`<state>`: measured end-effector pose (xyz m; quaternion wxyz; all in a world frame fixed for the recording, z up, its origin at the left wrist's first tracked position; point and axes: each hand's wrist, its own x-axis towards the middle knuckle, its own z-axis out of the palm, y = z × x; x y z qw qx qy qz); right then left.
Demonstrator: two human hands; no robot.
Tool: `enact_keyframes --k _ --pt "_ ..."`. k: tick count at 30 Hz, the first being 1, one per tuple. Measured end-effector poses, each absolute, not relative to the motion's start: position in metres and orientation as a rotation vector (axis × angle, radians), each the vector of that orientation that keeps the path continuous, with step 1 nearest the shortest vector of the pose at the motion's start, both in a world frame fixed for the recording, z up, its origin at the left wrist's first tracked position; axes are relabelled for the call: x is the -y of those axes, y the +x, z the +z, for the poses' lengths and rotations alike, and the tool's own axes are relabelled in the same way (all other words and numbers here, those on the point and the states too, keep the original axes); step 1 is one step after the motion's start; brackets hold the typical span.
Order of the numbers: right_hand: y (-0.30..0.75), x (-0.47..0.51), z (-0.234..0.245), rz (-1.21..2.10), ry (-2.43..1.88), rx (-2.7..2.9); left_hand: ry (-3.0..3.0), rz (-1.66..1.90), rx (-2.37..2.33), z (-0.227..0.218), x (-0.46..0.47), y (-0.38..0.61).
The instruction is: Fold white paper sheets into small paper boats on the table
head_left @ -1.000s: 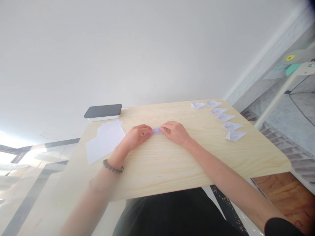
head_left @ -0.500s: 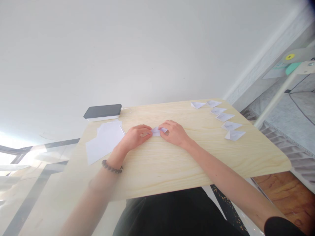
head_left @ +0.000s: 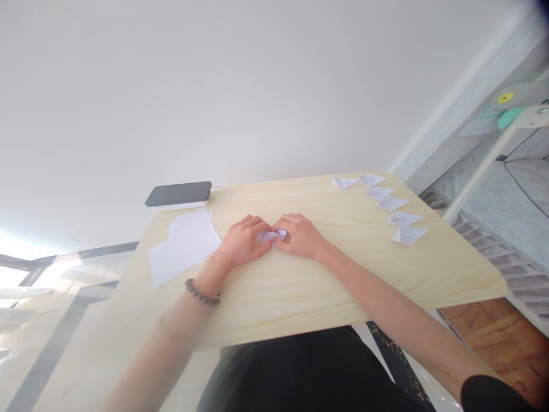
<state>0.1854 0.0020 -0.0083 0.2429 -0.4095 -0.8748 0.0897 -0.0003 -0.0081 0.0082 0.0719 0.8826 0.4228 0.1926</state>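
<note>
A small folded white paper [head_left: 269, 235] is pinched between my two hands over the middle of the wooden table. My left hand [head_left: 245, 240], with a dark beaded bracelet [head_left: 201, 293] at its wrist, closes on the paper's left part with thumb and fingers. From the other side my right hand [head_left: 297, 236] pinches the right part, its thumb near the left thumb. Fingers cover much of the paper, so its exact shape is partly hidden. Left of my left hand lies a loose stack of flat white paper sheets [head_left: 182, 246].
Several folded white paper boats [head_left: 409, 235] stand along the right side of the table [head_left: 300, 303]. A dark phone [head_left: 179, 194] rests on a white block at the back left, with a white cable beside it. A pale wall rises behind the table.
Both hands have drawn closer together, the left moving slightly right. The folded paper between them has gone from lying flatter to being bent, with the fingers wrapped round it.
</note>
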Motion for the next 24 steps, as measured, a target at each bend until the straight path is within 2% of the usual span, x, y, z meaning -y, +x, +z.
enact_keyframes --k 24 --pt "0.185 -0.0014 -0.0055 0.2 -1.167 2.401 2.606 0.504 -1.419 0.0053 0.0068 0.0035"
